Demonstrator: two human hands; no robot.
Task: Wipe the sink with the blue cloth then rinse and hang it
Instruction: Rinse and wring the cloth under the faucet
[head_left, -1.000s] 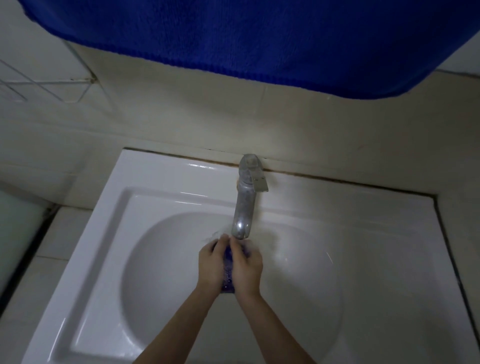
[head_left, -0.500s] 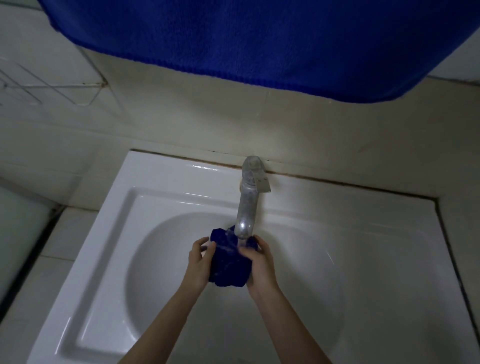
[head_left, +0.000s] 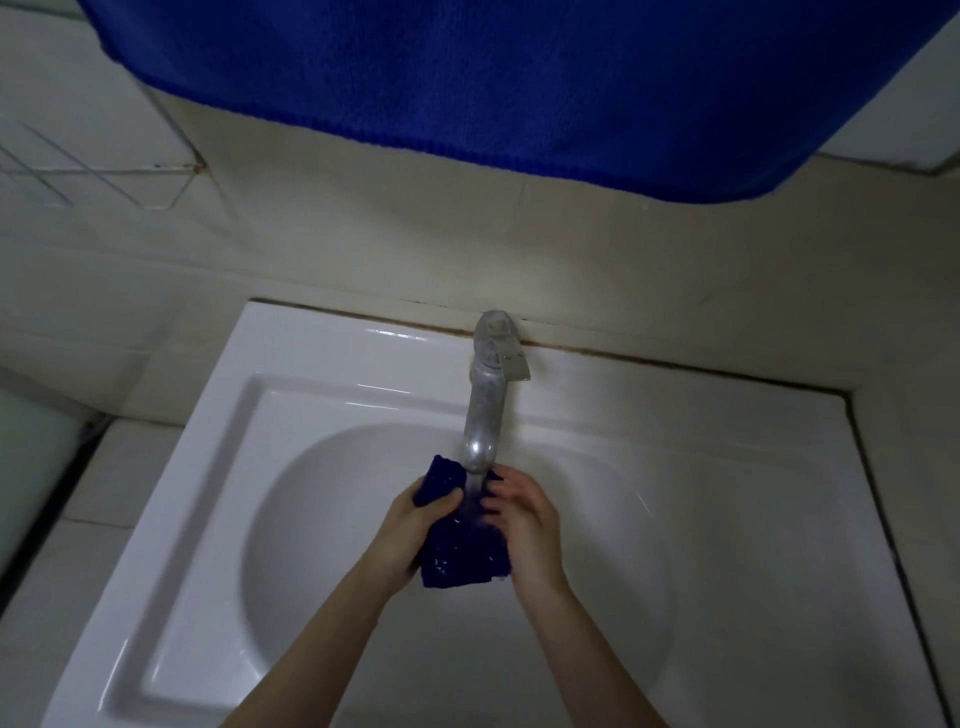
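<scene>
White sink (head_left: 218, 467) basin: blue cloth (head_left: 462, 551) bunched lengthwise under tap (head_left: 485, 410), L hand (head_left: 410, 535) & R hand (head_left: 524, 525) both gripping it.

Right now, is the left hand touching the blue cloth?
Touching. The head view shows the left hand gripping the cloth, its thumb pressed onto the fabric under the tap.

Wall (head_left: 467, 249): cream tiles behind the basin, worn and faintly stained, with a dark grimy seam along the foot at 12 o'clock.
Upper left wall (head_left: 78, 171): paler tiles at 10 o'clock with thin grout lines and a chipped corner.
Surround (head_left: 119, 467): pale tiled ledge at 9 o'clock; a matching strip runs down at 3 o'clock.
Hanging towel (head_left: 519, 67): large deep-blue towel draped across the top, from 11 to 1 o'clock.
Left edge (head_left: 31, 467): pale greenish surface at 9 o'clock, unclear.
Light: dim, cool, soft glints.
</scene>
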